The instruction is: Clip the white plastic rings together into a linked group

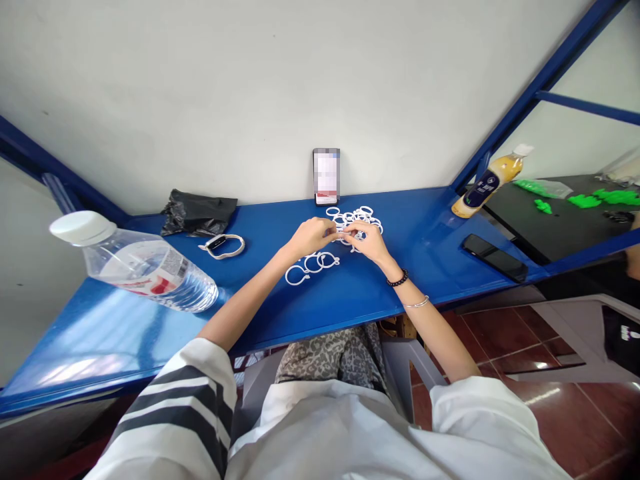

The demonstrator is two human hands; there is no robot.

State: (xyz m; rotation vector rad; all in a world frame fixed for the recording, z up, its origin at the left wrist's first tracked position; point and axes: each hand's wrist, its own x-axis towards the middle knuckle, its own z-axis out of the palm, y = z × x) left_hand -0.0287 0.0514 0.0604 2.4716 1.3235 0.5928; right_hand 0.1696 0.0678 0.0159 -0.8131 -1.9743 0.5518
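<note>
My left hand [315, 235] and my right hand [366, 239] meet over the blue table, fingertips pinched together. Between them shows a small part of a white curtain ring [343, 235]; the fingers cover most of it. Behind and around my right hand lies a loose pile of white curtain rings [367, 212], several overlapping. Nearer to me, below my left hand, a few more white rings [297, 275] lie in a short overlapping row, with small eyelets on their rims.
A phone [327, 177] leans on the wall behind the pile. To the left are a black plastic bag [200, 212], a smart band [225, 247] and a large water bottle [150, 267]. To the right stand a yellow drink bottle [493, 181] and a flat black phone [494, 257].
</note>
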